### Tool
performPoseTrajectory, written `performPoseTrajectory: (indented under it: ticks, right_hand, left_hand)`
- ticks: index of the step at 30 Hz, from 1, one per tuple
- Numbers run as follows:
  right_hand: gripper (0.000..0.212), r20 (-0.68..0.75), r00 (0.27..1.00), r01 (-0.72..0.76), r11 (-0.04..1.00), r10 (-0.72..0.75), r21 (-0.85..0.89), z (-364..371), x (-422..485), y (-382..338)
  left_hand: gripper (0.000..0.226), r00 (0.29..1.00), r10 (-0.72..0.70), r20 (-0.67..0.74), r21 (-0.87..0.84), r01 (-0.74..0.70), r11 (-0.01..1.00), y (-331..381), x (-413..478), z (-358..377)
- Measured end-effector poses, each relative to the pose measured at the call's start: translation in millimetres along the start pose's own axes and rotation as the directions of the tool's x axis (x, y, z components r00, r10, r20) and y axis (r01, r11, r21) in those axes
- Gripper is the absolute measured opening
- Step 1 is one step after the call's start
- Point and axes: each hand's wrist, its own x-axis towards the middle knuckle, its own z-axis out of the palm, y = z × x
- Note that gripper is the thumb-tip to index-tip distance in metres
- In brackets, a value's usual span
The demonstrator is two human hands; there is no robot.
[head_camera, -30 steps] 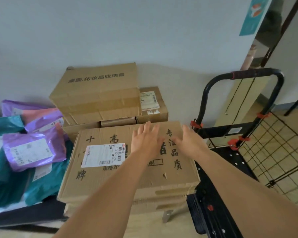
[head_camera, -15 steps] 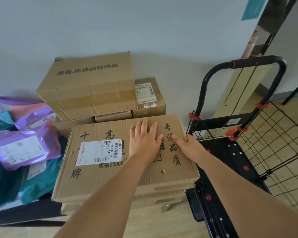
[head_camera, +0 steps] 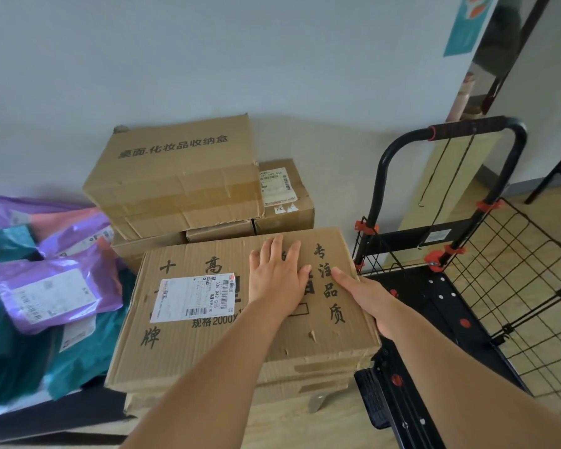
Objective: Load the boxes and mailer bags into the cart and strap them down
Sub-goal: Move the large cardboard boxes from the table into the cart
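Note:
A wide flat cardboard box (head_camera: pixel 227 345) with a white shipping label lies on top of another flat box (head_camera: pixel 272 388), in front of me. My left hand (head_camera: pixel 277 277) presses flat on its top, fingers straight. At the box's right edge my right hand (head_camera: pixel 366 299) holds on, thumb on top and fingers hidden under the edge. More boxes are stacked behind: a big one (head_camera: pixel 175 176) and a small labelled one (head_camera: pixel 285 196). Purple mailer bags (head_camera: pixel 46 293) and teal mailer bags (head_camera: pixel 78 351) are piled at the left. The black cart (head_camera: pixel 434 303) stands just right of the box.
The cart has a tall looped handle (head_camera: pixel 450 131) with a cord hanging from it, and a wire mesh side panel (head_camera: pixel 515 270) folded out to the right. A grey wall runs behind the boxes. A black chair leg (head_camera: pixel 554 170) shows at the far right.
Both hands came down onto the flat box. The left hand settled flat on its top and the right hand slid to the right edge and took hold.

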Motion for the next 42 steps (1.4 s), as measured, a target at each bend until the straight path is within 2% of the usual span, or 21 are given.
performPoseTrajectory:
  ticks: [8,16,22,26,30,34,37,42]
  right_hand:
    - [0.051,-0.051,0.998,0.021,0.999,-0.022,-0.024,-15.8,-38.1,-8.6]
    - [0.051,-0.206,0.978,0.047,0.996,-0.030,0.077,-57.1,-95.8,9.6]
    - [0.051,-0.293,0.956,0.064,0.988,-0.019,0.143,-80.1,-135.5,42.4]
    - [0.057,-0.351,0.936,0.053,0.985,0.008,0.164,-110.3,-155.8,60.8]
    - [0.056,-0.386,0.922,0.082,0.976,0.002,0.200,-144.3,-167.2,78.3]
    - [0.055,-0.401,0.916,0.067,0.981,0.013,0.184,-183.7,-175.8,89.3]
    - [0.056,-0.414,0.910,0.050,0.988,0.017,0.149,-225.4,-183.8,100.5]
    - [0.062,-0.466,0.884,-0.004,0.998,0.030,0.058,-298.9,-189.0,117.7]
  left_hand:
    - [0.060,0.996,0.034,-0.083,-0.054,-0.038,0.998,7.3,-13.7,-24.2]
    - [0.056,0.979,-0.116,-0.170,-0.124,0.095,0.988,-8.9,-26.3,-45.2]
    - [0.059,0.975,-0.058,-0.214,-0.138,0.029,0.990,29.4,-38.0,-50.0]
    - [0.069,0.964,-0.117,-0.239,-0.093,0.098,0.991,42.0,-33.1,-60.6]
    - [0.085,0.955,-0.229,-0.188,-0.165,0.199,0.966,59.1,-29.6,-67.2]
    - [0.095,0.948,-0.275,-0.159,-0.196,0.243,0.950,100.3,-34.2,-61.1]
    - [0.104,0.921,-0.375,-0.103,-0.291,0.333,0.897,133.3,-35.4,-55.9]
    - [0.101,0.906,-0.423,-0.018,-0.352,0.390,0.851,208.8,-41.6,-34.4]
